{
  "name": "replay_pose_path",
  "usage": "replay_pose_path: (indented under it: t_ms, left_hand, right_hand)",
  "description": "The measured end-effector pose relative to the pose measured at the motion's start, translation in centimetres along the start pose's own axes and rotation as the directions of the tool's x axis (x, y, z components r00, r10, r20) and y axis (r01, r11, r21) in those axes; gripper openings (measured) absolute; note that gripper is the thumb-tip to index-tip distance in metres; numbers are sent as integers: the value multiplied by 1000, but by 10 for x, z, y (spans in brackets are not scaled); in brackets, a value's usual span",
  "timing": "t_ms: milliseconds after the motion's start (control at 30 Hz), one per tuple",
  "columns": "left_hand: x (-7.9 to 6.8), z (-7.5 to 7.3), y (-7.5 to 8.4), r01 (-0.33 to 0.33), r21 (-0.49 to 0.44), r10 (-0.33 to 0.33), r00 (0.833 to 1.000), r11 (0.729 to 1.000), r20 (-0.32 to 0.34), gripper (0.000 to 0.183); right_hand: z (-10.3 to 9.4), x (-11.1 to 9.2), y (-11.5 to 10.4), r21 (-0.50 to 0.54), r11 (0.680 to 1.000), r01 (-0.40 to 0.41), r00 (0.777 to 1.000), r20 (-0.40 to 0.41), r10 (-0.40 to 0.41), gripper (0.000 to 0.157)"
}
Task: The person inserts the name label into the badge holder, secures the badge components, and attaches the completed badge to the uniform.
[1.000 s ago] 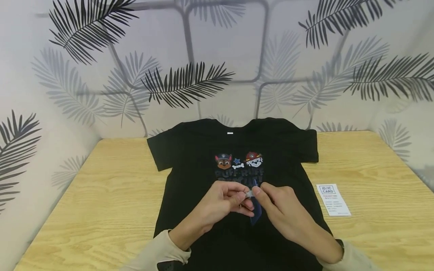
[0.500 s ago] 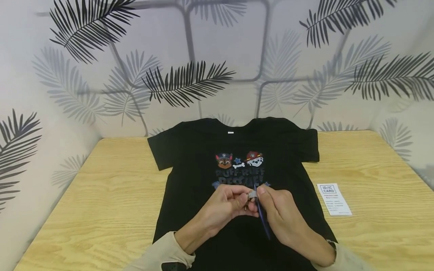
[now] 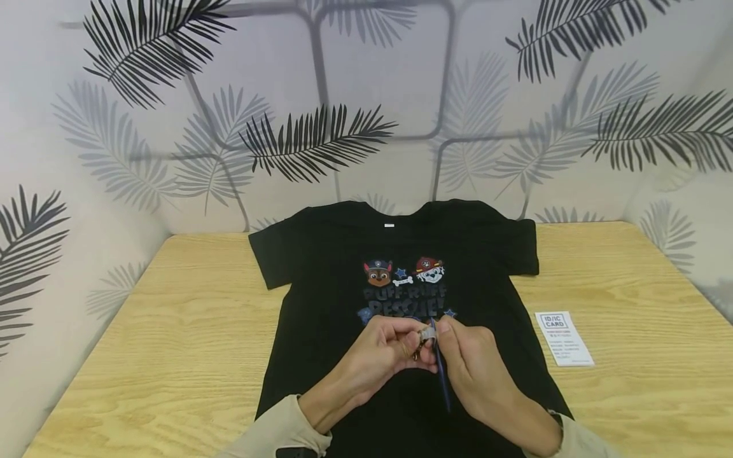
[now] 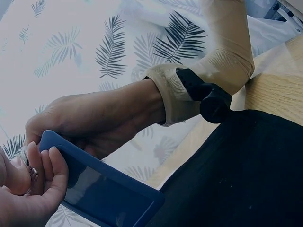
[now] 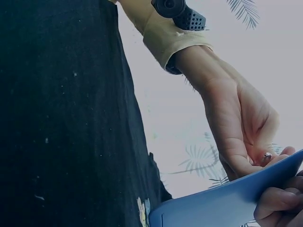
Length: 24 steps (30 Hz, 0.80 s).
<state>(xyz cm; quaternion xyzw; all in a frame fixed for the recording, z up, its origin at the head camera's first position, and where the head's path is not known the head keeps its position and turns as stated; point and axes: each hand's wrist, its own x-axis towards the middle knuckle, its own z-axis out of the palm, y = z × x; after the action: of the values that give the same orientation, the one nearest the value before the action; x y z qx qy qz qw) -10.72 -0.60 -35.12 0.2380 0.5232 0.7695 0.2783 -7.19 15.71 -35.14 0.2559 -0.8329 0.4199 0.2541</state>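
A blue card holder with a window hangs edge-on to the head camera, over the black T-shirt. My right hand grips it near its top, thumb along the upper end; those fingers curl against the blue face in the right wrist view. My left hand pinches a whitish translucent strap with a small metal clip beside the holder's top edge. Left fingertips overlap the holder in the left wrist view. Where strap and holder meet is hidden by the fingers.
Under my hands the T-shirt lies spread, with a cartoon dog print on its chest. A white printed card lies right of it on the wooden table. A leaf-patterned cloth stands behind the table.
The blue holder has turned from showing its face to edge-on, its lower end shifting right, then slightly back. Both hands have moved a little toward me, with strap and clip showing more clearly.
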Motion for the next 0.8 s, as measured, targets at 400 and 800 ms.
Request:
replay_pose_path:
  t_ms: [400, 800]
  left_hand:
    - [1, 3, 9, -16, -38, 17, 999, 999, 30, 35]
    - [0, -19, 35, -30, 123, 25, 999, 992, 40, 30]
  right_hand:
    - [-4, 7, -1, 55, 998, 8, 998, -67, -5, 37]
    - [-23, 21, -2, 326, 924, -200, 980, 72, 187, 27]
